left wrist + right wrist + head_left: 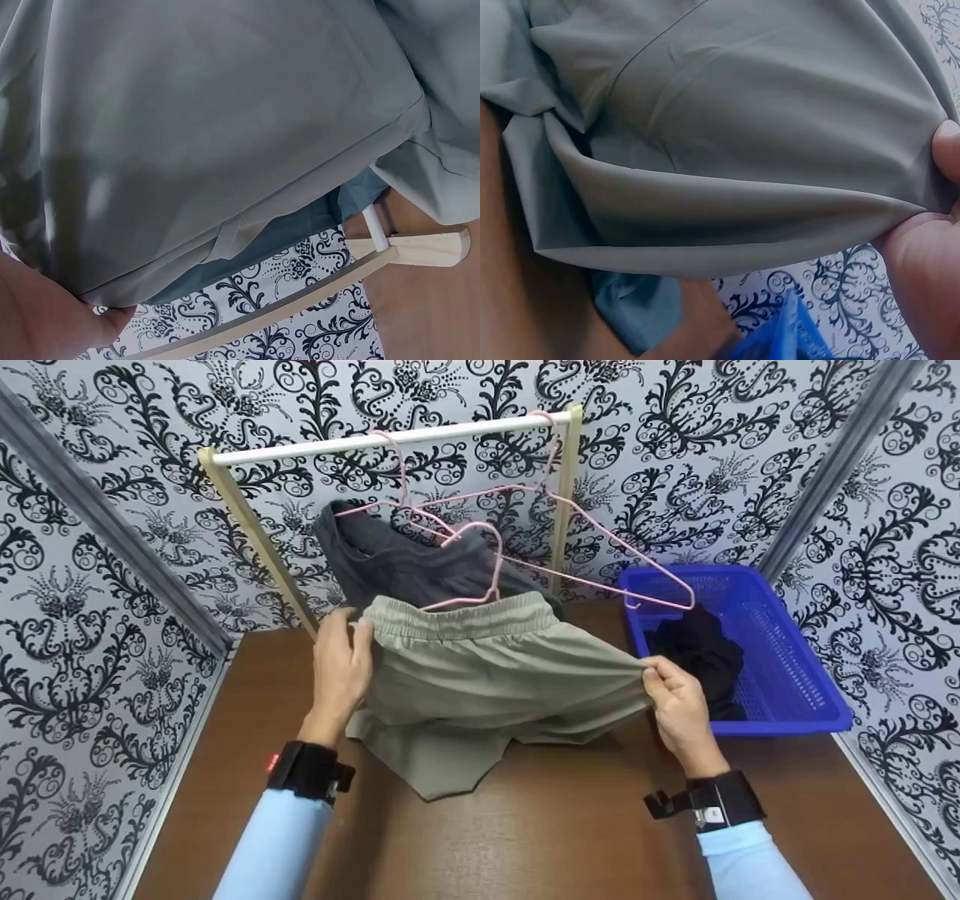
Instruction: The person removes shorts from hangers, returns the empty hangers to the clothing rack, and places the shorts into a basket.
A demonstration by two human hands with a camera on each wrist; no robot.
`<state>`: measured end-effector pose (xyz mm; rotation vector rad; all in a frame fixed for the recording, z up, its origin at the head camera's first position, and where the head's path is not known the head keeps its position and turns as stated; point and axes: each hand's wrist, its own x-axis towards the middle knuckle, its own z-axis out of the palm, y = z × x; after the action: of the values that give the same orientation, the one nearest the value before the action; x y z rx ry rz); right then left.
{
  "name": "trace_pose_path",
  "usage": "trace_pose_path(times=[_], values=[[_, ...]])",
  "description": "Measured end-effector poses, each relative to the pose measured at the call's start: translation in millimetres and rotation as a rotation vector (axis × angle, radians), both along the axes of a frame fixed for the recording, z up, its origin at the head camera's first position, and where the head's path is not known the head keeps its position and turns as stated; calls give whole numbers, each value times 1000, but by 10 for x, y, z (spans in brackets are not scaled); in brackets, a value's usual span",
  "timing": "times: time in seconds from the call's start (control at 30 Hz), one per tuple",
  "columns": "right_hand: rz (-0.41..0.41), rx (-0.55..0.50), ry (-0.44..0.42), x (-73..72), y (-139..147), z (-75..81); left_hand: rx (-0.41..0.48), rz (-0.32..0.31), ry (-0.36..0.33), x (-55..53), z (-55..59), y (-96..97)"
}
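Observation:
A pair of grey-green shorts (480, 675) with a gathered elastic waistband is stretched sideways between my two hands. My left hand (341, 660) grips the waistband's left end, thumb in front; its other fingers are partly hidden behind the cloth. At the other side, my right hand (679, 709) pinches the edge of the fabric and pulls it taut. A pink hanger (496, 574) sticks up out of the waistband, its hook off the rail and its lower part hidden inside the shorts. In the right wrist view the shorts (780, 135) fold toward the pinching thumb.
Behind stands a rack with a white rail (450, 431) and wooden posts. A dark grey garment (405, 559) hangs there on one pink hanger, beside a bare pink hanger (622, 544). At right, a blue basket (795, 660) holds black cloth (701, 652). Patterned walls surround the brown table (480, 847).

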<state>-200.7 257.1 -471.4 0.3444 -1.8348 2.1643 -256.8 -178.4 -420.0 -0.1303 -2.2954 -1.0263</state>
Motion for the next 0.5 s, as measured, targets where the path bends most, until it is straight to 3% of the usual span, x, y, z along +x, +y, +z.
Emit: trace_pose_path(times=[0.5], values=[[6,-11,-57,147,45,-292,-41,-50,52,66,-181,39]])
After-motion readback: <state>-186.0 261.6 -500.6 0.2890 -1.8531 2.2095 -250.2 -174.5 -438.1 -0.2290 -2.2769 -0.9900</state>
